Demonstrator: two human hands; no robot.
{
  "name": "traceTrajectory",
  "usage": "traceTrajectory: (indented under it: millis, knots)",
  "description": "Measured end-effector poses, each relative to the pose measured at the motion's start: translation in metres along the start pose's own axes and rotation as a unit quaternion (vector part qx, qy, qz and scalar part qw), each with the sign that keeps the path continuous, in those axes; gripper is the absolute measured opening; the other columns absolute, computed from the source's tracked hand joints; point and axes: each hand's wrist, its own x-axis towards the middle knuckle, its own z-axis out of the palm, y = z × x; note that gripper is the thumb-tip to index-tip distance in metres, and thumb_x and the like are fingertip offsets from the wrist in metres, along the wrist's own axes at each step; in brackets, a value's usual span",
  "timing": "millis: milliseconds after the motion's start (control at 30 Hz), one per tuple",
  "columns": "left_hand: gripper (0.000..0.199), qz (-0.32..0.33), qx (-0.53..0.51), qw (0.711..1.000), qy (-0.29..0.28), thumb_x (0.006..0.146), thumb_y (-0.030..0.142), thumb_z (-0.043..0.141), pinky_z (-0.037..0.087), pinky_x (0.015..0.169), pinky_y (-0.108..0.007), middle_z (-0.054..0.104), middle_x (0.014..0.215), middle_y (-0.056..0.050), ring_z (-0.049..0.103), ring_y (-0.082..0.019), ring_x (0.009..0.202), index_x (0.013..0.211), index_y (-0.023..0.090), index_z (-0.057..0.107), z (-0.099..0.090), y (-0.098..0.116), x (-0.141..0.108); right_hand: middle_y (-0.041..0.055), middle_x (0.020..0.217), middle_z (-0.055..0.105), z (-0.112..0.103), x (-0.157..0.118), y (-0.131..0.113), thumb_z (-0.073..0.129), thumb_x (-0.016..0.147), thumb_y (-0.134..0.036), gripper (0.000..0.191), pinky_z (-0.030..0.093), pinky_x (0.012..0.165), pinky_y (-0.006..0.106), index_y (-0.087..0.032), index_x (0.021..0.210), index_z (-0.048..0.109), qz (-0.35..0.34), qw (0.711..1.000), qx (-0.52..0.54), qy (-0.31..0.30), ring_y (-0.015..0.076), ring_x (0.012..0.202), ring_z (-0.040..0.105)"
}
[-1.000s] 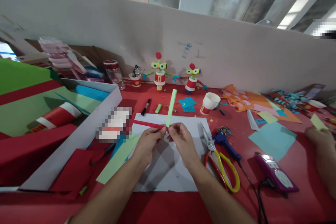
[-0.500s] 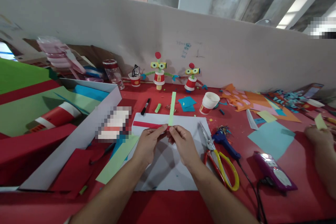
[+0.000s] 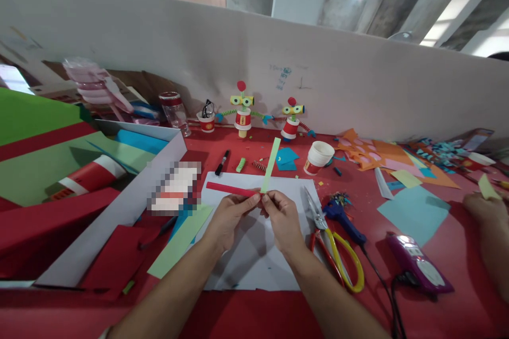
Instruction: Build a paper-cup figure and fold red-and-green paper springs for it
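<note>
Over the white sheet (image 3: 248, 259), head view: we see the green strip (image 3: 271, 164) tipped further right than half a second ago, the red strip (image 3: 226, 188) pointing left; we judge their meeting point is being adjusted. Left hand (image 3: 226, 221) pinches the red strip's near end, right hand (image 3: 283, 218) the green strip's foot; fingertips hide the join from us. Scissors (image 3: 338, 254) crowd the right forearm, glue gun (image 3: 345, 221) beside them, marker (image 3: 222, 162) behind the sheet.

Left hand (image 3: 226, 222), right hand (image 3: 284, 220) and both forearms (image 3: 178, 278) are seen bare; a pale edge (image 3: 104, 333), possibly a sleeve, is glimpsed at lower left.
</note>
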Motion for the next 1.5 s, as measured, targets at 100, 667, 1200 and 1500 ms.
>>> traceTrajectory:
  millis: [100, 667, 1200, 1500]
  knots:
    - [0.014, 0.014, 0.017, 1.0, -0.011, 0.071, 0.027, 0.075, 0.045, 0.075, -0.028, 0.07, 0.068, -0.005, 0.06, -0.015, 0.07, 0.076, 0.014, 0.076, 0.001, 0.001, -0.001, -0.0033, 0.057, 0.054, -0.001, -0.001, -0.001, 0.058, 0.08, -0.035, 0.02, 0.038, 0.054, 0.024, -0.019, 0.069, 0.06, -0.013, 1.0, -0.02, 0.001, 0.0118, 0.054, 0.048]
    - [0.016, 0.027, -0.002, 0.998, 0.05, 0.059, 0.025, 0.08, 0.044, 0.069, -0.029, 0.066, 0.064, -0.003, 0.057, -0.016, 0.066, 0.069, 0.014, 0.073, -0.001, 0.008, 0.0, 0.0014, 0.074, 0.064, 0.0, -0.002, -0.005, 0.058, 0.083, -0.047, 0.03, 0.044, 0.061, 0.025, -0.019, 0.083, 0.066, -0.012, 0.995, -0.048, -0.084, 0.0144, 0.066, 0.057]
    - [0.015, 0.004, -0.045, 0.999, 0.0, 0.07, 0.028, 0.072, 0.04, 0.056, -0.027, 0.056, 0.055, 0.0, 0.049, -0.012, 0.053, 0.067, 0.014, 0.069, 0.005, 0.006, -0.003, -0.0003, 0.063, 0.058, 0.006, -0.003, -0.002, 0.06, 0.081, -0.048, 0.033, 0.039, 0.057, 0.025, -0.016, 0.074, 0.066, 0.032, 0.995, 0.046, -0.079, 0.0124, 0.059, 0.049]
    - [0.021, -0.009, -0.042, 0.998, -0.054, 0.074, 0.033, 0.071, 0.042, 0.066, -0.029, 0.058, 0.058, -0.001, 0.051, -0.012, 0.057, 0.065, 0.013, 0.071, 0.003, 0.006, -0.002, -0.002, 0.063, 0.051, 0.007, -0.007, -0.003, 0.058, 0.085, -0.041, 0.029, 0.037, 0.057, 0.024, -0.018, 0.068, 0.061, -0.007, 0.996, 0.064, -0.057, 0.0115, 0.059, 0.043]
